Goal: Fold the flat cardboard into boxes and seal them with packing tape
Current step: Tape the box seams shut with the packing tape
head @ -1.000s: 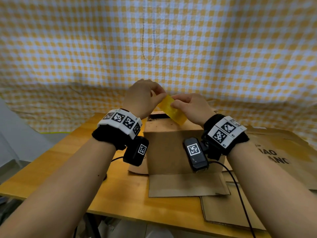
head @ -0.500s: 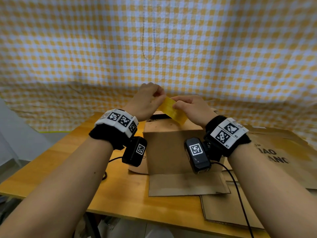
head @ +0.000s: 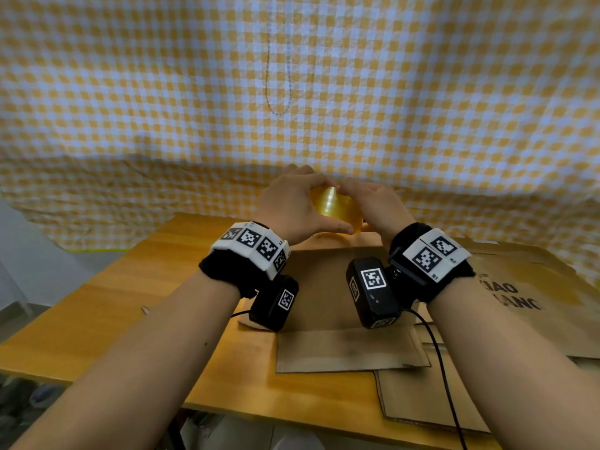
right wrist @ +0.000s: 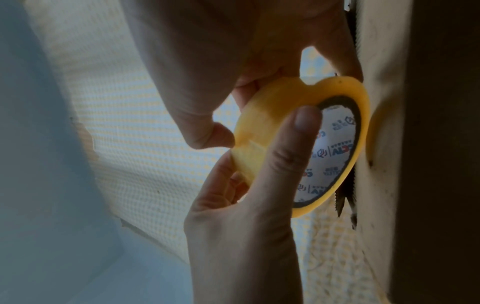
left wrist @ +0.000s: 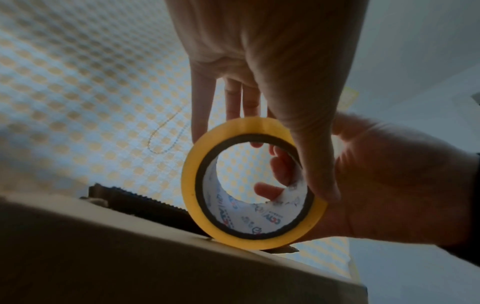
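- Checked yellow-and-white cloth point(head: 130, 92) hangs as the backdrop behind everything.
- Wooden table point(head: 107, 306) sits in front of it.
- Flat cardboard sheets point(head: 526, 297) lie on the table's right side, one with dark printed letters; more sheets overlap at the near right edge.
- Cardboard box point(head: 324, 287) stands upright at table centre, a bottom flap folded out flat toward the person; corrugated edge of a top flap shows at the far side in the left wrist view.
- Left hand point(head: 289, 206) is clamped on the tape roll point(left wrist: 249, 183) from the left: thumb across the near face, fingers over the outer rim.
- Right hand point(head: 373, 203) also grips the roll, from the right side; fingertips point(left wrist: 267, 191) show through the core.
- Roll is yellow packing tape with a dark core ring and a printed white liner; held on edge between both hands just above the box top. Lower rim looks to touch the box top, but contact cannot be confirmed.
- Black wrist bands with coded marker tiles on both wrists; a cable point(head: 444, 378) runs from the right one.
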